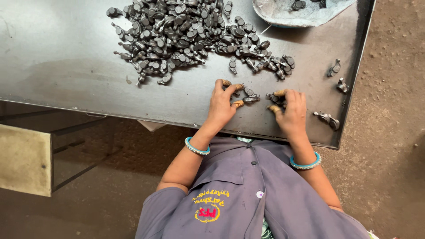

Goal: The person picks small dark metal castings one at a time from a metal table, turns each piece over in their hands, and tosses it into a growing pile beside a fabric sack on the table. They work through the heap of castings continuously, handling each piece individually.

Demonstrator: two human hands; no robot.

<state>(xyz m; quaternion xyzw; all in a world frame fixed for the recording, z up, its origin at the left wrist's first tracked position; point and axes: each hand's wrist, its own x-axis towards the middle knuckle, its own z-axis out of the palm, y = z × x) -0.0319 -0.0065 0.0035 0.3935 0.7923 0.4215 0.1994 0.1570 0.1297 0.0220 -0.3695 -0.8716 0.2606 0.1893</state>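
My left hand (221, 104) rests on the dark metal table (66, 57) near its front edge, fingers spread, fingertips capped in orange-brown covers. Just right of its thumb and forefinger lie two small dark metal parts (250, 95). My right hand (292, 114) sits beside it, thumb and forefinger curled around another small metal part (274, 98). A big pile of the same dark forged parts (186, 35) spreads across the table beyond both hands. Each wrist wears a turquoise bangle.
A pale sack-lined bowl (283, 15) holding a few parts stands at the table's far right. Three loose parts (334, 68) (343, 85) (328, 119) lie along the right edge. Dirt floor (394, 132) is on the right; a metal frame (26, 159) sits lower left.
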